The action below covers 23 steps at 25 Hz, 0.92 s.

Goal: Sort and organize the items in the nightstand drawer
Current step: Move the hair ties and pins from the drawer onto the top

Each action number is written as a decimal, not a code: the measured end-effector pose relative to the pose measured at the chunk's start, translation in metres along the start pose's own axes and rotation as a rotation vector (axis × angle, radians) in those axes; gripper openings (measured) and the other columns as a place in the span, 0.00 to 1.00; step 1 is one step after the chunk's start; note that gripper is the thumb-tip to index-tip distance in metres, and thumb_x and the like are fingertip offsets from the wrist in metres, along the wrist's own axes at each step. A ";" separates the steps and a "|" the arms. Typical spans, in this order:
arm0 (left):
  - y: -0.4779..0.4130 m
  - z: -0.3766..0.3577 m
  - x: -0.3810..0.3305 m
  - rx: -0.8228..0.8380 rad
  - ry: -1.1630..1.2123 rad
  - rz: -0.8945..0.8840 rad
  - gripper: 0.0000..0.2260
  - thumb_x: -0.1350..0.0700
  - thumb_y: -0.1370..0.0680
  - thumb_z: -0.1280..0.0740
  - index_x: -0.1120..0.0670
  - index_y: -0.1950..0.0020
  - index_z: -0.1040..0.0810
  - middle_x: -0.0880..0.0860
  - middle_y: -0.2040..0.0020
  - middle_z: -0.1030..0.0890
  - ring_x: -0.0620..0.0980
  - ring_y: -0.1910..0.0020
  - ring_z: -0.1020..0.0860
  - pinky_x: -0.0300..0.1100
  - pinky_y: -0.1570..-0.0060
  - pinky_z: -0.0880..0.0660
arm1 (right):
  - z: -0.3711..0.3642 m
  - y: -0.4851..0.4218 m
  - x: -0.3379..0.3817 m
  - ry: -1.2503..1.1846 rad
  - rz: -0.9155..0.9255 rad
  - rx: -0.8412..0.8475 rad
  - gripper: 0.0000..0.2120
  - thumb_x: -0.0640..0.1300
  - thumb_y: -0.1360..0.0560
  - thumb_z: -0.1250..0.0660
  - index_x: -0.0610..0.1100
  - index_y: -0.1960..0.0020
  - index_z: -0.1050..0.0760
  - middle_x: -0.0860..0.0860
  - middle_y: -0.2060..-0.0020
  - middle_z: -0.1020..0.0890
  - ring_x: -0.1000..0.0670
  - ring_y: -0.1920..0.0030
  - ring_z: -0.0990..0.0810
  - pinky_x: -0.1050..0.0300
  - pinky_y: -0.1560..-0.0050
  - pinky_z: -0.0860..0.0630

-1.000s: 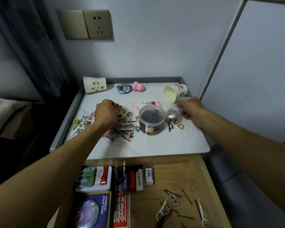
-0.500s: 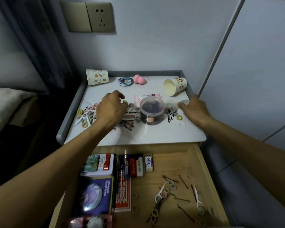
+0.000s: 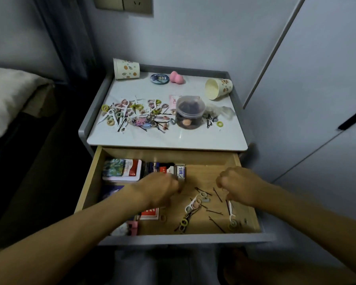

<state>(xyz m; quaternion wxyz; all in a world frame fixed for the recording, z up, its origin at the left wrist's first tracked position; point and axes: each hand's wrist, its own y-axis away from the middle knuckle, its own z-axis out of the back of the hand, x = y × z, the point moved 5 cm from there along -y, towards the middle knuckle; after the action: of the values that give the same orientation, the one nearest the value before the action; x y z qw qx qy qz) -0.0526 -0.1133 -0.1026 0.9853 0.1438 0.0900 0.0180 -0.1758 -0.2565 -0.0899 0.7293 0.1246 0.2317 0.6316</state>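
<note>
Both hands are hovering apart over the open wooden drawer (image 3: 88,179) in the lower half of the frame. The left hand (image 3: 160,190), blurred, is curling its fingers downward just below a small white box (image 3: 180,172); whether it is pinching anything cannot be told. The right hand (image 3: 239,186) is hanging as a loose fist, and what it may hold is hidden. Between and below them, thin black bobby pins (image 3: 217,195), soft round hair ties (image 3: 206,200) and white plastic floss picks (image 3: 231,210) are lying scattered on the bare wood. Flat printed boxes (image 3: 121,170) are sitting along the drawer's left side.
</note>
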 end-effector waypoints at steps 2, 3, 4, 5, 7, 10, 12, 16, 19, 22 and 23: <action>0.002 -0.034 0.004 0.114 -0.091 0.016 0.18 0.52 0.21 0.34 0.54 0.32 0.28 0.55 0.37 0.25 0.54 0.44 0.22 0.46 0.46 0.24 | -0.016 -0.010 0.004 0.221 0.013 0.099 0.26 0.50 0.27 0.28 0.43 0.34 0.32 0.45 0.38 0.25 0.45 0.39 0.27 0.51 0.38 0.32; 0.001 -0.045 0.005 0.127 -0.137 0.012 0.19 0.52 0.20 0.34 0.55 0.31 0.30 0.56 0.36 0.26 0.54 0.44 0.22 0.47 0.46 0.24 | -0.025 -0.017 0.005 0.273 0.008 0.178 0.34 0.53 0.30 0.25 0.42 0.32 0.35 0.44 0.36 0.27 0.44 0.38 0.28 0.49 0.36 0.34; -0.002 -0.053 0.003 0.122 -0.179 0.000 0.20 0.53 0.20 0.35 0.55 0.30 0.32 0.56 0.36 0.26 0.54 0.45 0.22 0.47 0.46 0.23 | -0.033 -0.022 0.005 0.299 0.005 0.247 0.40 0.56 0.33 0.23 0.42 0.30 0.38 0.43 0.35 0.28 0.43 0.37 0.30 0.49 0.34 0.35; -0.005 -0.056 0.001 0.108 -0.193 -0.010 0.21 0.55 0.20 0.34 0.56 0.28 0.34 0.57 0.36 0.27 0.55 0.46 0.22 0.48 0.46 0.22 | -0.041 -0.026 0.006 0.306 -0.001 0.287 0.44 0.57 0.35 0.22 0.42 0.29 0.40 0.43 0.34 0.29 0.44 0.36 0.30 0.49 0.34 0.35; -0.011 -0.060 -0.003 0.102 -0.220 -0.034 0.22 0.59 0.20 0.35 0.57 0.28 0.37 0.59 0.35 0.28 0.56 0.46 0.22 0.50 0.47 0.22 | -0.052 -0.034 0.008 0.285 -0.023 0.283 0.43 0.53 0.36 0.21 0.43 0.30 0.40 0.43 0.35 0.29 0.44 0.37 0.29 0.48 0.35 0.32; -0.014 -0.066 -0.007 0.102 -0.412 -0.083 0.16 0.61 0.19 0.39 0.59 0.31 0.35 0.59 0.41 0.25 0.54 0.51 0.22 0.46 0.55 0.24 | -0.060 -0.037 0.012 0.198 -0.017 0.244 0.41 0.46 0.38 0.20 0.45 0.33 0.39 0.44 0.38 0.29 0.45 0.42 0.27 0.51 0.43 0.27; -0.016 -0.067 -0.004 0.100 -0.505 -0.081 0.15 0.62 0.19 0.40 0.59 0.32 0.34 0.59 0.42 0.24 0.55 0.51 0.22 0.45 0.61 0.30 | -0.060 -0.034 0.013 0.084 0.016 0.197 0.38 0.45 0.38 0.21 0.46 0.35 0.38 0.47 0.40 0.28 0.49 0.46 0.26 0.54 0.50 0.25; -0.015 -0.065 -0.002 0.082 -0.499 -0.066 0.16 0.64 0.20 0.41 0.61 0.33 0.38 0.58 0.43 0.24 0.53 0.54 0.22 0.45 0.64 0.32 | -0.056 -0.027 0.018 -0.183 0.041 0.165 0.33 0.45 0.36 0.21 0.46 0.37 0.35 0.50 0.45 0.28 0.54 0.52 0.33 0.55 0.52 0.29; -0.016 -0.066 0.001 0.106 -0.399 -0.053 0.14 0.61 0.20 0.37 0.61 0.35 0.32 0.58 0.43 0.23 0.54 0.52 0.21 0.46 0.58 0.25 | -0.050 -0.018 0.022 -0.257 0.026 0.162 0.30 0.47 0.32 0.23 0.47 0.37 0.35 0.52 0.47 0.30 0.54 0.51 0.32 0.58 0.50 0.30; -0.019 -0.070 0.004 0.145 -0.160 -0.062 0.13 0.59 0.21 0.35 0.57 0.36 0.27 0.57 0.41 0.23 0.54 0.46 0.21 0.45 0.45 0.23 | -0.055 -0.005 0.032 -0.163 0.064 0.181 0.32 0.46 0.27 0.28 0.47 0.28 0.40 0.50 0.39 0.30 0.53 0.46 0.29 0.58 0.45 0.28; -0.018 -0.070 0.005 0.151 -0.038 -0.047 0.12 0.59 0.20 0.36 0.56 0.36 0.26 0.56 0.41 0.23 0.53 0.45 0.22 0.44 0.42 0.25 | -0.057 -0.004 0.034 -0.146 0.072 0.187 0.34 0.44 0.27 0.29 0.48 0.27 0.42 0.49 0.37 0.31 0.52 0.44 0.29 0.57 0.44 0.26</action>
<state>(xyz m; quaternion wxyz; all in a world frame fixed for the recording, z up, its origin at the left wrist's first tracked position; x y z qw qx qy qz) -0.0609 -0.1109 -0.1749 0.9734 0.2159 0.0760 -0.0147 -0.1975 -0.2304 -0.1467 0.7062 0.2460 0.2310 0.6223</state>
